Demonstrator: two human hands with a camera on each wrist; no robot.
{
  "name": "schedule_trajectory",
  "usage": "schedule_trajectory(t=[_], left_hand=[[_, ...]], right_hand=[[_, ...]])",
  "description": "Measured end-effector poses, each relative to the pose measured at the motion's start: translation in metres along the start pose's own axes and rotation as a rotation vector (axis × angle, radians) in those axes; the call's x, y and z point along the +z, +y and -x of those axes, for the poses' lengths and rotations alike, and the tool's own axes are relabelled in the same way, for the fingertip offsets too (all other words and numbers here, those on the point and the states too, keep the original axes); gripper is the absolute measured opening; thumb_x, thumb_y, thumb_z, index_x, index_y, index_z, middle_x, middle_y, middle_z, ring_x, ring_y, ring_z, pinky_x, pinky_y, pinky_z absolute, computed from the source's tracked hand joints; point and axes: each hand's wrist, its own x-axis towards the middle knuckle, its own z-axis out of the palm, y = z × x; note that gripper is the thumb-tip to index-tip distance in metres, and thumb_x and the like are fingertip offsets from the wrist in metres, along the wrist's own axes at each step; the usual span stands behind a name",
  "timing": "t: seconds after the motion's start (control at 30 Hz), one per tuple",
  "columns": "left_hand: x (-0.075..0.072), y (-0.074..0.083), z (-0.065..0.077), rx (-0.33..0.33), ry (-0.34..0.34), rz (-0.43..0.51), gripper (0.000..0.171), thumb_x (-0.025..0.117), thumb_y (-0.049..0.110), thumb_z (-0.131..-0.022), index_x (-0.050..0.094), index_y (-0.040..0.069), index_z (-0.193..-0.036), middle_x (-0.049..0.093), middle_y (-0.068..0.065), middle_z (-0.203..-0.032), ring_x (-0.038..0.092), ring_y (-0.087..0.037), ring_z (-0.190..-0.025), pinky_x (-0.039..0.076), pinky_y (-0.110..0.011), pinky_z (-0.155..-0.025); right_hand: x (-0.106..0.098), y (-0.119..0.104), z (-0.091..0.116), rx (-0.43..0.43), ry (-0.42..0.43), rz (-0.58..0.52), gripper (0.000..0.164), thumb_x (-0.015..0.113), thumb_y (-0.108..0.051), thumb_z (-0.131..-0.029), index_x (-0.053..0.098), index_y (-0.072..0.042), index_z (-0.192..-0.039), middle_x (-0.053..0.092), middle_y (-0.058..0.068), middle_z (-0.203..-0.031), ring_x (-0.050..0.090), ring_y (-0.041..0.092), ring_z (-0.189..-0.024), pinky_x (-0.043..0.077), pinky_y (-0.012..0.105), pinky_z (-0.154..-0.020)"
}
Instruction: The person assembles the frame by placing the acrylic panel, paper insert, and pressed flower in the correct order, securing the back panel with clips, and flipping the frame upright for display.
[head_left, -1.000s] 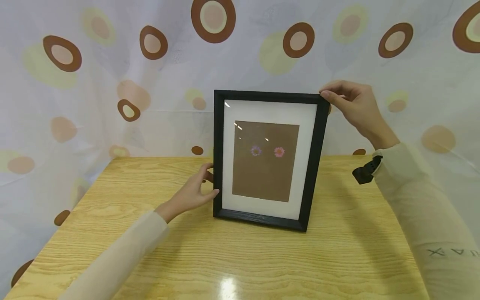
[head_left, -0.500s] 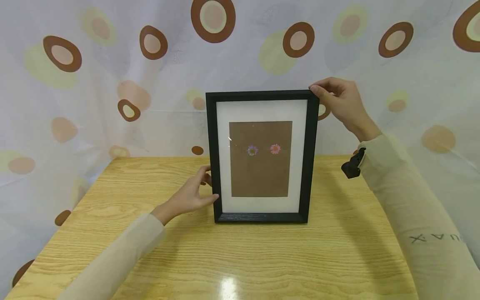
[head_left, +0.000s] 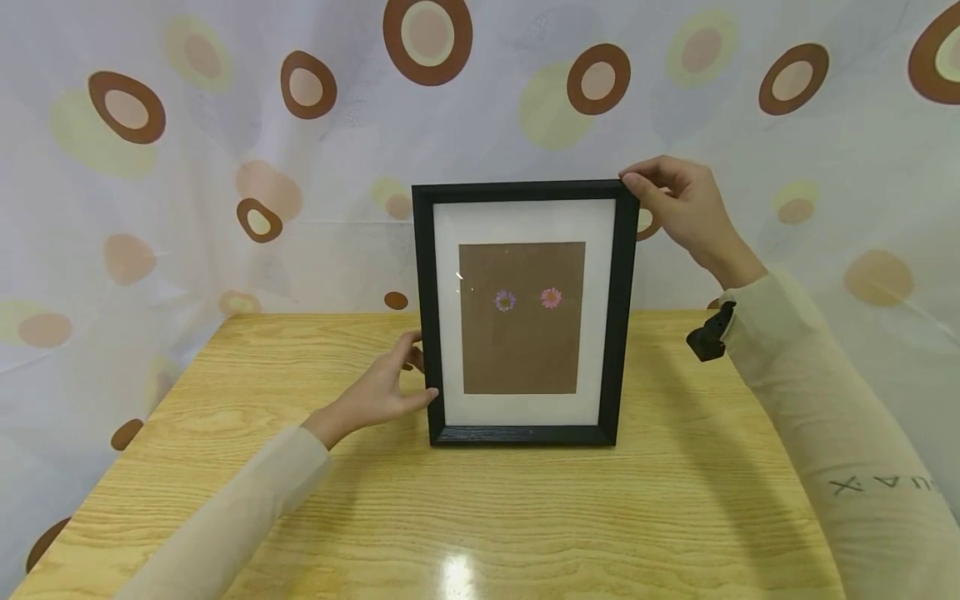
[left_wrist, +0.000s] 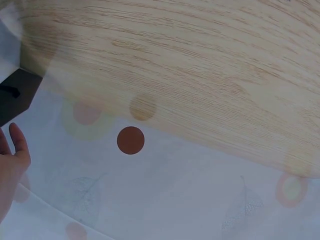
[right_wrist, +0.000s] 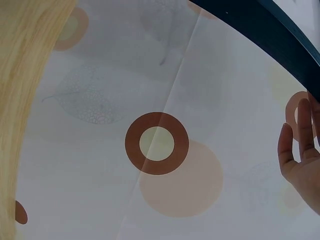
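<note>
A black picture frame [head_left: 517, 437] stands nearly upright on the wooden table in the head view. Inside it a white mat [head_left: 517, 410] surrounds a brown panel [head_left: 517, 350], which bears a purple flower [head_left: 505, 301] and a pink flower [head_left: 551, 298]. My left hand [head_left: 378, 387] grips the frame's lower left side, thumb at the front and fingers partly hidden behind. At the top right corner, my right hand [head_left: 686, 204] pinches the frame between thumb and fingers. The right wrist view catches a dark bar of the frame [right_wrist: 265, 37] above the right hand [right_wrist: 302, 155].
The light wooden table [head_left: 360, 517] carries a bright reflection near its front. Behind it hangs a pale curtain [head_left: 337, 167] printed with brown rings and leaves. A small black device [head_left: 711, 333] is strapped at the right wrist.
Between one second and half a second ago, the frame turned to face the head camera squarely, and its top right corner shifted left with my right hand. Since then everything has stayed nearly still.
</note>
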Motion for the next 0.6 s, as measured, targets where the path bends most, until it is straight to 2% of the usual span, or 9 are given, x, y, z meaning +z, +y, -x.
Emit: schedule_trajectory(t=[0.13, 0.2, 0.3, 0.43, 0.5, 0.6], left_hand=[[0.0, -0.001, 0.0, -0.006, -0.003, 0.001, 0.07, 0.067, 0.019, -0.08, 0.026, 0.007, -0.136, 0.059, -0.002, -0.096, 0.056, -0.016, -0.093, 0.043, -0.043, -0.092], [-0.001, -0.001, 0.001, -0.02, -0.011, 0.001, 0.071, 0.068, 0.02, -0.08, 0.026, 0.007, -0.136, 0.059, -0.002, -0.097, 0.056, -0.017, -0.093, 0.042, -0.044, -0.092], [-0.003, 0.001, 0.002, -0.064, -0.03, -0.001, 0.073, 0.066, 0.026, -0.082, 0.023, 0.009, -0.139, 0.057, -0.004, -0.103, 0.056, -0.021, -0.098, 0.041, -0.045, -0.093], [-0.012, 0.003, 0.005, -0.118, -0.032, -0.002, 0.072, 0.061, 0.037, -0.086, 0.021, 0.014, -0.141, 0.051, -0.008, -0.12, 0.052, -0.027, -0.109, 0.039, -0.047, -0.096], [-0.019, 0.003, 0.008, -0.125, -0.011, -0.022, 0.069, 0.058, 0.039, -0.087, 0.022, 0.016, -0.142, 0.047, -0.008, -0.127, 0.048, -0.029, -0.114, 0.037, -0.048, -0.097], [-0.033, 0.006, 0.013, -0.124, 0.045, -0.125, 0.068, 0.055, 0.041, -0.088, 0.023, 0.014, -0.142, 0.042, -0.009, -0.136, 0.043, -0.03, -0.122, 0.035, -0.049, -0.099]], right_hand=[[-0.003, 0.01, -0.002, -0.01, 0.005, 0.047, 0.023, 0.055, -0.016, -0.091, 0.062, 0.0, -0.107, 0.061, -0.004, -0.089, 0.058, 0.009, -0.073, 0.051, 0.022, -0.052], [-0.004, 0.012, -0.001, -0.01, 0.015, 0.102, 0.027, 0.054, -0.02, -0.092, 0.061, -0.002, -0.111, 0.06, -0.007, -0.094, 0.057, 0.007, -0.08, 0.051, 0.018, -0.064], [-0.008, 0.011, 0.003, 0.009, 0.021, 0.188, 0.034, 0.052, -0.027, -0.093, 0.056, -0.007, -0.12, 0.058, -0.005, -0.107, 0.053, 0.006, -0.095, 0.041, 0.017, -0.081], [-0.015, 0.004, 0.016, 0.022, 0.019, 0.315, 0.042, 0.047, -0.031, -0.094, 0.045, -0.014, -0.132, 0.046, 0.006, -0.131, 0.043, 0.016, -0.113, 0.034, 0.026, -0.09], [-0.02, 0.001, 0.025, -0.005, 0.029, 0.377, 0.045, 0.047, -0.029, -0.094, 0.04, -0.013, -0.136, 0.038, 0.011, -0.137, 0.037, 0.023, -0.118, 0.032, 0.034, -0.094], [-0.028, -0.002, 0.039, -0.077, 0.04, 0.472, 0.049, 0.048, -0.025, -0.094, 0.034, -0.01, -0.138, 0.029, 0.013, -0.141, 0.027, 0.03, -0.125, 0.025, 0.046, -0.099]])
